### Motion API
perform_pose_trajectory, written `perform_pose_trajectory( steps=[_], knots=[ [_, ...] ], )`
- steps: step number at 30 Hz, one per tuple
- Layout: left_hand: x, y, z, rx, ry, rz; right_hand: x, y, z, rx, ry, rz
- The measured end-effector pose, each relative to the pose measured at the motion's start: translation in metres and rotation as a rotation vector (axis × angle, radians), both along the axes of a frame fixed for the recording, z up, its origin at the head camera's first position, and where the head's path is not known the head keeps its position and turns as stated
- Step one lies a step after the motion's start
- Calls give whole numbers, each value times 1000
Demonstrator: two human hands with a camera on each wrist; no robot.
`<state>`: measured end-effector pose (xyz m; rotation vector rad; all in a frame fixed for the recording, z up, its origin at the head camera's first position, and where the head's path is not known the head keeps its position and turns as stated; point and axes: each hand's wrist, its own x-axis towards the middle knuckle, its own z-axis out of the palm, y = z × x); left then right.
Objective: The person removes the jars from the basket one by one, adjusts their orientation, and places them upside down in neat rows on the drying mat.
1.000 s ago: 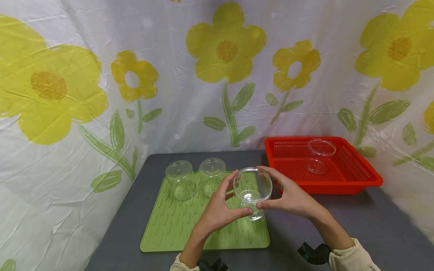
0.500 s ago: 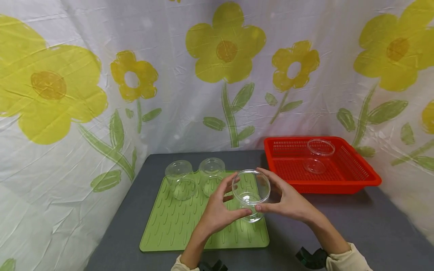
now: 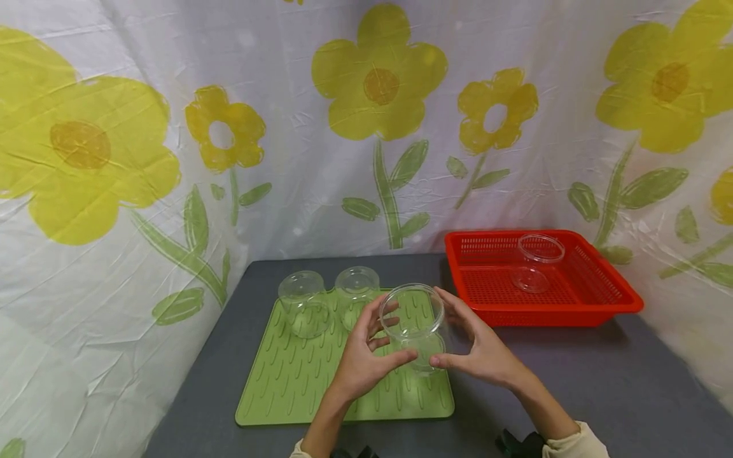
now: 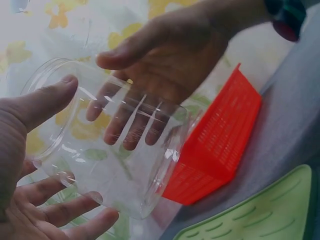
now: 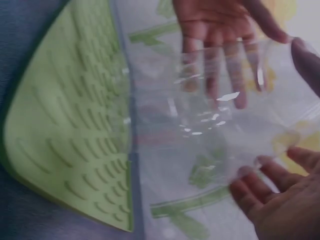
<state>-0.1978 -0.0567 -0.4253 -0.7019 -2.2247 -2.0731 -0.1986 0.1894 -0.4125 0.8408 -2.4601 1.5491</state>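
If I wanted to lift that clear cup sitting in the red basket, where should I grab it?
Probably around the side wall of the clear cup, coming from above. It stands upright with its open mouth up, and the red basket walls hem in a low sideways reach.

Clear jar [image 3: 413, 327], green ridged mat [image 3: 292, 381], red perforated basket [image 3: 595, 299], yellow-flowered white backdrop [image 3: 286, 159].
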Motion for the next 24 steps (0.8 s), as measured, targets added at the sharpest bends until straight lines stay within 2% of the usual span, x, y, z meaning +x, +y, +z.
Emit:
perform_pose_trajectory(
  steps=[8,17,24],
  knots=[
    [-1,-2,-3,86,7,-39,-1,-4,-15,-52,25,-11],
    [-2,-1,-5,98,16,-53,-2,-8,-24,-67,-14,-12],
    [-4,-2,-9,87,11,-49,-4,-10,-26,-100,25,-5]
  ],
)
